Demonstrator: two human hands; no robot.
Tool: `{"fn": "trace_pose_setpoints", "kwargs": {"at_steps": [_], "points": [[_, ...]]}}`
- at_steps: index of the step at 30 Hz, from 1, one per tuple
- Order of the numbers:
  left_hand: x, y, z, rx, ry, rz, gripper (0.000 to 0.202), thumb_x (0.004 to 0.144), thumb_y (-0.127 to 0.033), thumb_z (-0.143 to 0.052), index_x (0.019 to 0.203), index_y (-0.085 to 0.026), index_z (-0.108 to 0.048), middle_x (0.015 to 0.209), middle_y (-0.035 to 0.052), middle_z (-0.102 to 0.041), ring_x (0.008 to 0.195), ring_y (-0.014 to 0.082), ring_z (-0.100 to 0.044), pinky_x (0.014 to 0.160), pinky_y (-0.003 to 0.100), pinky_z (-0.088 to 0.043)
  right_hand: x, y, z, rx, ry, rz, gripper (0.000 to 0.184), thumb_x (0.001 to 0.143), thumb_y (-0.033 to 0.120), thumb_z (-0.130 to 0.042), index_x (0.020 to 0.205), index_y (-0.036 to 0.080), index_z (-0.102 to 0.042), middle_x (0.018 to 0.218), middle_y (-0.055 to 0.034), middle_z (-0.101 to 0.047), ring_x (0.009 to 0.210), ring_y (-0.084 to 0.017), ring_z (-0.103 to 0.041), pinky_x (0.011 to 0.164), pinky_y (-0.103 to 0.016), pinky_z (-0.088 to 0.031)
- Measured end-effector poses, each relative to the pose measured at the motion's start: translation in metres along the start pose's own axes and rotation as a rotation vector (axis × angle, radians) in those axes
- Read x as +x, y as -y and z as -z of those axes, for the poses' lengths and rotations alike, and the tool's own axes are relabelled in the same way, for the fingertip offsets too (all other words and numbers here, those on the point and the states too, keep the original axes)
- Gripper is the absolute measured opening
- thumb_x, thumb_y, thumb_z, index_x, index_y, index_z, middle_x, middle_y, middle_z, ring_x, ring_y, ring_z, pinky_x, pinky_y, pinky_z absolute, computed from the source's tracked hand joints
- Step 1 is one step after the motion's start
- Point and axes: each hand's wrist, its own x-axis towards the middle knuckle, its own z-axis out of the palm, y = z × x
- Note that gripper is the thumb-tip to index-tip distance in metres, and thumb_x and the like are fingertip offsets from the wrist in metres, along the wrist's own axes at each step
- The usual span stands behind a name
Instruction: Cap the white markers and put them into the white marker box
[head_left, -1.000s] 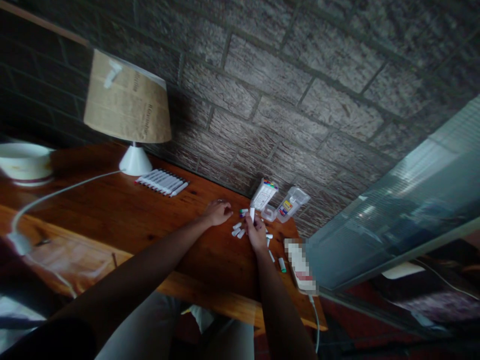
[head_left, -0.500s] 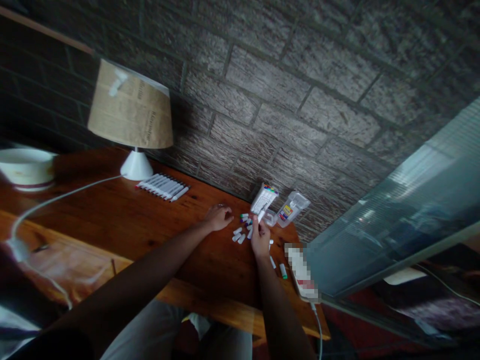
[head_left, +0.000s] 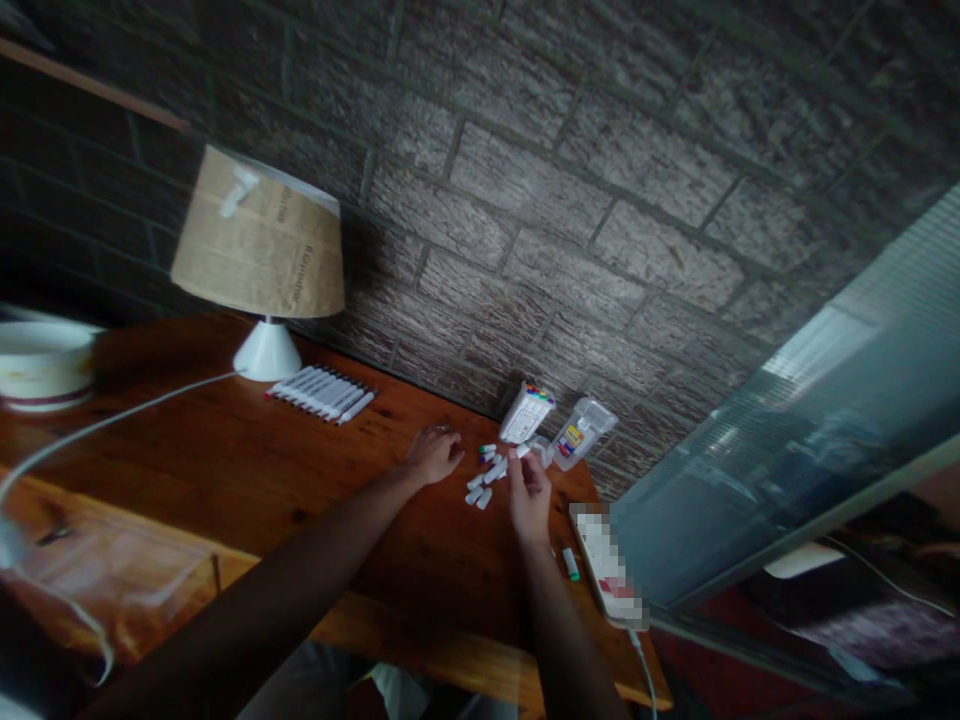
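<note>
My right hand pinches a small white marker cap between thumb and fingertips, just in front of an upright case of markers with colourful ends. Several short white caps lie scattered left of this hand, a few with green or dark ends. My left hand rests on the table to the left of the caps, fingers loosely bent and apart from the thumb, with nothing visible in it. A clear plastic box with a yellow label stands beside the case.
A row of white markers lies by the lamp on the wooden table. A white bowl stands far left. A white power strip runs along the right edge, close to a green-ended cap. Behind rises a brick wall.
My right hand has drawn down slightly from the marker case, still pinching the white piece. The left hand stays at the same spot on the table. The view has tilted up a little.
</note>
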Motion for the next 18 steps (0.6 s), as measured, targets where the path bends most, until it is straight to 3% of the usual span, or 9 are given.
{"fn": "trace_pose_setpoints", "kwargs": {"at_steps": [4, 10, 14, 16, 18], "points": [[0.003, 0.003, -0.002, -0.013, -0.025, 0.019, 0.022, 0.094, -0.026, -0.056, 0.108, -0.016, -0.07, 0.118, 0.0127, -0.071, 0.114, 0.0271, -0.064, 0.102, 0.039, -0.046, 0.025, 0.017, 0.009, 0.053, -0.048, -0.001, 0.04, 0.084, 0.058, -0.066, 0.081, 0.019, -0.058, 0.068, 0.0029, -0.056, 0.06, -0.011, -0.05, 0.057, -0.024, -0.042], [0.004, 0.007, -0.006, 0.01, -0.008, 0.016, 0.023, 0.095, -0.027, -0.054, 0.109, -0.016, -0.068, 0.118, 0.0115, -0.07, 0.114, 0.0262, -0.063, 0.103, 0.038, -0.045, 0.126, 0.034, 0.037, 0.03, -0.29, 0.083, 0.043, 0.074, 0.059, -0.069, 0.083, 0.02, -0.054, 0.067, 0.0026, -0.058, 0.058, -0.013, -0.052, 0.053, -0.024, -0.041], [0.003, 0.006, -0.005, 0.022, -0.007, 0.026, 0.022, 0.096, -0.027, -0.052, 0.107, -0.017, -0.069, 0.117, 0.0112, -0.07, 0.114, 0.0254, -0.063, 0.103, 0.037, -0.045, 0.181, 0.025, 0.056, -0.179, -0.317, -0.005, 0.035, 0.075, 0.052, -0.067, 0.082, 0.02, -0.056, 0.069, -0.0001, -0.063, 0.061, -0.015, -0.057, 0.061, -0.027, -0.045], [0.002, 0.006, -0.004, 0.024, -0.004, 0.029, 0.022, 0.096, -0.027, -0.052, 0.107, -0.017, -0.068, 0.117, 0.0112, -0.07, 0.114, 0.0256, -0.062, 0.103, 0.038, -0.044, 0.194, 0.016, 0.06, -0.336, -0.351, -0.066, 0.028, 0.078, 0.045, -0.065, 0.087, 0.019, -0.061, 0.074, -0.0028, -0.069, 0.064, -0.016, -0.062, 0.064, -0.027, -0.046], [0.002, 0.005, -0.003, 0.024, 0.001, 0.028, 0.022, 0.096, -0.027, -0.053, 0.107, -0.017, -0.069, 0.117, 0.0106, -0.071, 0.114, 0.0254, -0.063, 0.104, 0.037, -0.044, 0.2, 0.007, 0.06, -0.477, -0.3, -0.071, 0.025, 0.08, 0.041, -0.065, 0.091, 0.019, -0.064, 0.075, -0.0039, -0.072, 0.063, -0.017, -0.064, 0.063, -0.027, -0.047]]}}
